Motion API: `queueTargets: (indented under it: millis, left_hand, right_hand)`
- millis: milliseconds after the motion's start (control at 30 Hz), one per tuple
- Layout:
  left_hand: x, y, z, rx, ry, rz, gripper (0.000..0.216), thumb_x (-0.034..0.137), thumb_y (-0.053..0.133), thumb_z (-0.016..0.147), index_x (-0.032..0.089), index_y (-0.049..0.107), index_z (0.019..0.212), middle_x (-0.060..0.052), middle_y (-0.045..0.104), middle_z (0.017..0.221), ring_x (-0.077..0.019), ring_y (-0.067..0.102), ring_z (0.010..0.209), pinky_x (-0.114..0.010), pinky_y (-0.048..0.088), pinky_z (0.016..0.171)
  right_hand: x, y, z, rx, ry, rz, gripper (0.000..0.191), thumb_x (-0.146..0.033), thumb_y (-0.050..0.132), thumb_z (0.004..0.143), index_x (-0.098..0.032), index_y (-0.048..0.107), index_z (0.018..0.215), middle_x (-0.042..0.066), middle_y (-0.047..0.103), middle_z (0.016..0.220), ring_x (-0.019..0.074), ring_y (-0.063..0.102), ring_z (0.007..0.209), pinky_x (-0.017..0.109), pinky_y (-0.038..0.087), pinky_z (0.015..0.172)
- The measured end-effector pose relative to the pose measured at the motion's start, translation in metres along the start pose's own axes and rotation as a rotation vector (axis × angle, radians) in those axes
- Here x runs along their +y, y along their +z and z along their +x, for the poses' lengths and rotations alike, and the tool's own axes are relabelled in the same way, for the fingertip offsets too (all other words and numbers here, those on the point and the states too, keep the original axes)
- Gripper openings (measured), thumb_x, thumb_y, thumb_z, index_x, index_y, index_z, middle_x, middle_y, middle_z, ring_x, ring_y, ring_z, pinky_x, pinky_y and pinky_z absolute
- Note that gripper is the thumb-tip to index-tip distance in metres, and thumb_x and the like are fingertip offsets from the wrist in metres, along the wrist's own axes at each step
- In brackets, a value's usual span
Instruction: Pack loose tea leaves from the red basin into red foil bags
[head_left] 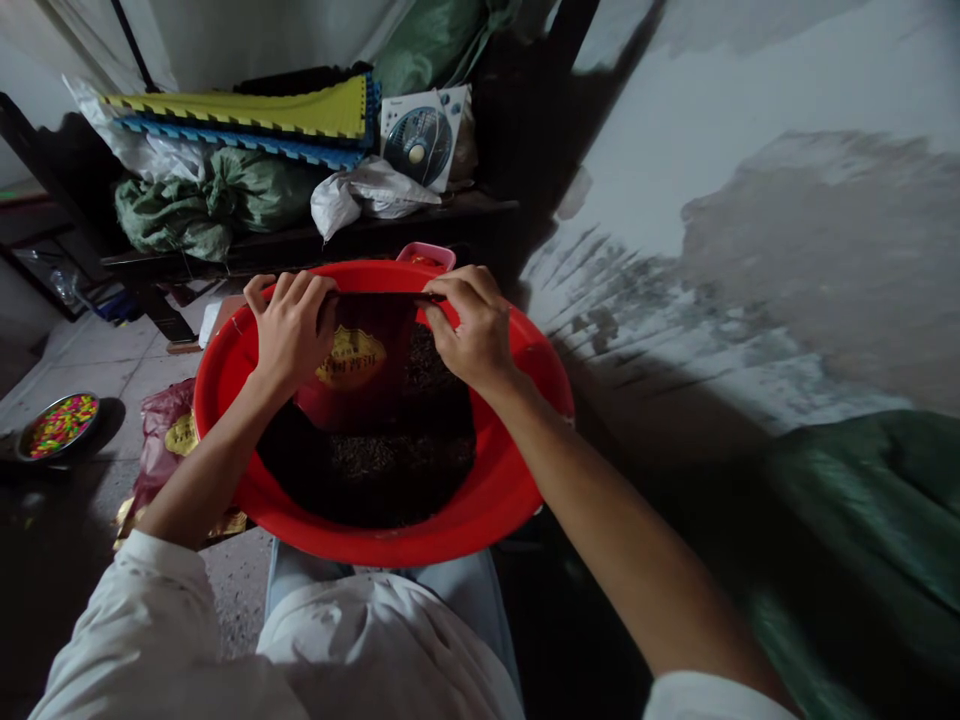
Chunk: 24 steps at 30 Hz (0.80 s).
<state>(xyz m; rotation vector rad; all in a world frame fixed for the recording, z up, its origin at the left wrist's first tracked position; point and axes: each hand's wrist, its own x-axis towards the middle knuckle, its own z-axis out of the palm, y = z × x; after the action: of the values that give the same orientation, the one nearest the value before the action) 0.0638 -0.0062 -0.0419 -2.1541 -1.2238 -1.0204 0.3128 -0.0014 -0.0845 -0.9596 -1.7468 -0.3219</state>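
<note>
Both hands grip the top edge of a dark red bag (367, 395) with a gold label. The bag hangs inside a large red basin (405, 545), above dark loose bits (364, 455) that look like dried leaves or grains. At the bag's left corner my left hand (292, 325) is closed, its fingers curled over the edge. My right hand (474, 330) pinches the right corner between thumb and fingers. The bag's mouth is drawn out straight between the two hands. Whether anything is inside the bag cannot be seen.
Left on the floor are a metal bowl of colourful pieces (61, 425) and more dark red bags (165, 430). Behind the basin, a pink container (426, 256) stands near a shelf holding sacks (259, 190), foam mats (300, 108) and a box fan (421, 142). A peeling wall (750, 250) rises right.
</note>
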Motion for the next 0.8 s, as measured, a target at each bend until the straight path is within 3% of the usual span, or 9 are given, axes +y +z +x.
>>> queueTargets:
  millis: [233, 400, 567, 667, 800]
  left_hand:
    - [0.000, 0.002, -0.002, -0.045, 0.081, -0.034, 0.028, 0.034, 0.045, 0.109, 0.025, 0.072, 0.112, -0.006, 0.076, 0.109, -0.0257, 0.064, 0.109, -0.054, 0.028, 0.117]
    - [0.003, 0.001, -0.002, -0.084, 0.105, -0.043, 0.031, 0.034, 0.042, 0.110, 0.025, 0.072, 0.112, -0.006, 0.076, 0.107, -0.0242, 0.064, 0.105, -0.051, 0.032, 0.113]
    - [-0.005, 0.006, 0.001, -0.192, 0.106, 0.001, 0.027, 0.036, 0.049, 0.107, 0.024, 0.069, 0.121, -0.008, 0.075, 0.117, -0.0273, 0.064, 0.114, -0.047, 0.040, 0.107]
    - [-0.017, 0.011, 0.004, -0.311, 0.031, 0.064, 0.024, 0.028, 0.052, 0.103, 0.022, 0.069, 0.118, -0.010, 0.075, 0.117, -0.0292, 0.065, 0.115, -0.046, 0.044, 0.103]
    - [-0.030, 0.015, 0.010, -0.344, -0.082, 0.110, 0.030, 0.015, 0.049, 0.098, 0.021, 0.069, 0.120, -0.012, 0.074, 0.120, -0.0296, 0.066, 0.116, -0.044, 0.048, 0.096]
  right_hand:
    - [0.002, 0.000, -0.002, -0.036, -0.015, 0.035, 0.019, -0.039, 0.050, 0.106, -0.025, 0.063, 0.106, 0.008, 0.068, 0.105, 0.0272, 0.065, 0.104, 0.052, 0.056, 0.098]
    - [0.003, -0.001, -0.002, -0.003, -0.054, 0.047, 0.022, -0.040, 0.048, 0.107, -0.025, 0.064, 0.106, 0.008, 0.068, 0.106, 0.0272, 0.065, 0.107, 0.052, 0.055, 0.100]
    - [0.009, 0.004, -0.005, -0.056, -0.020, 0.056, 0.022, -0.040, 0.048, 0.106, -0.026, 0.064, 0.109, 0.008, 0.068, 0.109, 0.0282, 0.064, 0.112, 0.054, 0.053, 0.106]
    - [0.013, 0.013, -0.010, -0.087, 0.020, 0.079, 0.025, -0.043, 0.048, 0.106, -0.026, 0.061, 0.120, 0.009, 0.067, 0.117, 0.0282, 0.064, 0.117, 0.053, 0.054, 0.108]
    - [0.021, 0.030, -0.019, -0.089, 0.066, 0.122, 0.051, -0.046, 0.052, 0.103, -0.022, 0.042, 0.146, 0.017, 0.059, 0.138, 0.0309, 0.061, 0.129, 0.053, 0.053, 0.111]
